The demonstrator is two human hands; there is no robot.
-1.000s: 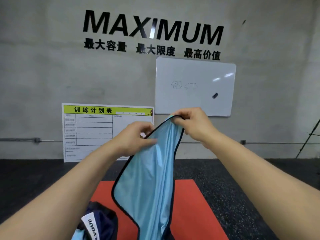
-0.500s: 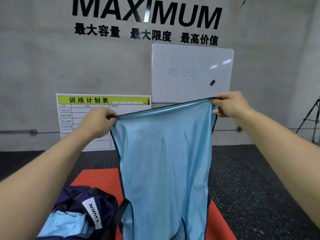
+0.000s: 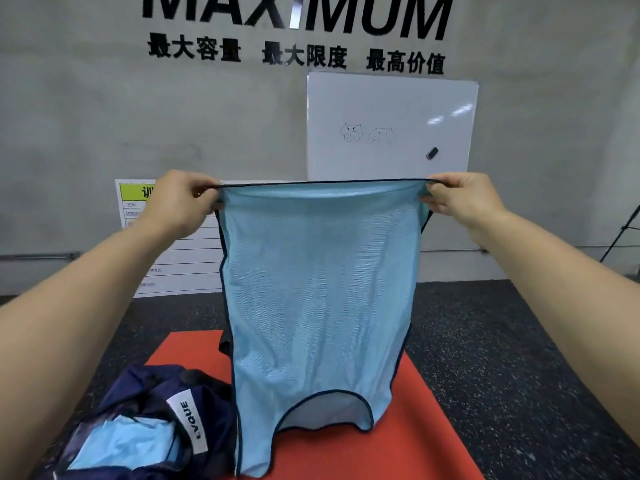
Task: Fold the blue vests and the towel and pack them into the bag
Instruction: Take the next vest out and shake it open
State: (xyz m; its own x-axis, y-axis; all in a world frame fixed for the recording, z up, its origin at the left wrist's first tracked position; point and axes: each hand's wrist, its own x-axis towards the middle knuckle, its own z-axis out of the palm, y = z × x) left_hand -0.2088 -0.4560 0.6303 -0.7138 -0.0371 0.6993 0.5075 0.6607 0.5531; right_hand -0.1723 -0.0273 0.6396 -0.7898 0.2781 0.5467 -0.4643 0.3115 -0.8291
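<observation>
The left hand (image 3: 180, 202) and right hand (image 3: 460, 199) now stand well apart, toward 9 and 3 o'clock, where a second ago they were close together. The blue vest (image 3: 318, 306), bunched into a narrow drape then, now hangs spread flat, its dark-trimmed top edge stretched taut between them. More of the bag (image 3: 145, 427) shows at 7 o'clock.

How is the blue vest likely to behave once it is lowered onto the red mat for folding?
The blue vest hangs limp between the left hand and right hand, so it is probably floppy and light. Its thin mesh may slide or bunch on the red mat.
</observation>
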